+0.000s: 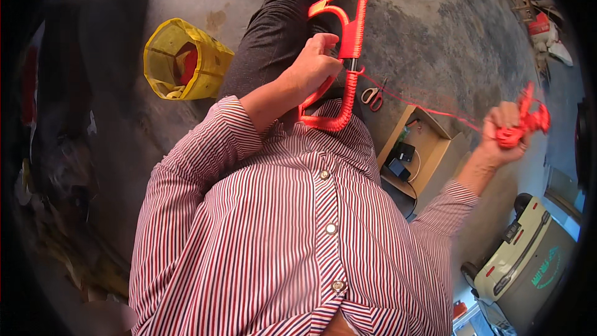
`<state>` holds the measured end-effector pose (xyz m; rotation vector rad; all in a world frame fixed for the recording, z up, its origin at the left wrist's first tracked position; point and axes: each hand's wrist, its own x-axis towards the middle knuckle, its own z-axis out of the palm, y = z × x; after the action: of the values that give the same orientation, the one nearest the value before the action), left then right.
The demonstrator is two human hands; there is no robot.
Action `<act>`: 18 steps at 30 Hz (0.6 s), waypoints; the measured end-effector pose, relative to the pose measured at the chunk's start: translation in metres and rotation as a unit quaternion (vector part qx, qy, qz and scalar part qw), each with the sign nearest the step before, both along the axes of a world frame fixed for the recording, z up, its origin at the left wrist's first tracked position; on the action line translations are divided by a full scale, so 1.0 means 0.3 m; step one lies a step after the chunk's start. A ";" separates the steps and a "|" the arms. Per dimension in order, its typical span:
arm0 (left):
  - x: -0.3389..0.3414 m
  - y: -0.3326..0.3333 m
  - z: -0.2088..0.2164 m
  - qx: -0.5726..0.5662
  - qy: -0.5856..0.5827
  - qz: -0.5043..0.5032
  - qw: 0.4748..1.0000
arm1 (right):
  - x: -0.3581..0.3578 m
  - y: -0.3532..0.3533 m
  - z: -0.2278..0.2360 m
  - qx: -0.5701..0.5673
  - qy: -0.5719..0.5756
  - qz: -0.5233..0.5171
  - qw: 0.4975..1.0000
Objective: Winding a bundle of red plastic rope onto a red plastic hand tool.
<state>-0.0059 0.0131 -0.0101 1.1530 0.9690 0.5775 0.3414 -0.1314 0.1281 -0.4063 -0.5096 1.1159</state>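
Observation:
A frame with rounded corners (352, 40), closely wrapped in red cord, stands over my lap. A short dark stretch of its bar is bare on the right side. My left hand (316, 67) is closed round the frame's left part; the fingertips are partly hidden. From the frame's right side, beside the bare stretch, a red cord (429, 109) runs taut to the right. Out at the far right my right hand (502, 129) grips a loose bundle of the same red cord (530, 119), slightly blurred.
Scissors (373, 96) lie on the concrete floor below the cord. Near my right side an open cardboard box (429, 143) holds small black devices and wires. A yellow bin (211, 65) with red and pale scraps is at left. A suitcase (528, 261) lies at lower right.

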 end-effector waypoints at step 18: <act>0.027 -0.029 0.018 -0.280 -0.153 -0.014 0.948 | -0.362 0.094 -0.261 -0.222 -0.098 0.089 0.966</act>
<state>0.0022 0.0046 -0.0048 0.5478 0.7743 0.4026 0.2327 -0.1033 0.0497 -0.8835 -0.4731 1.3738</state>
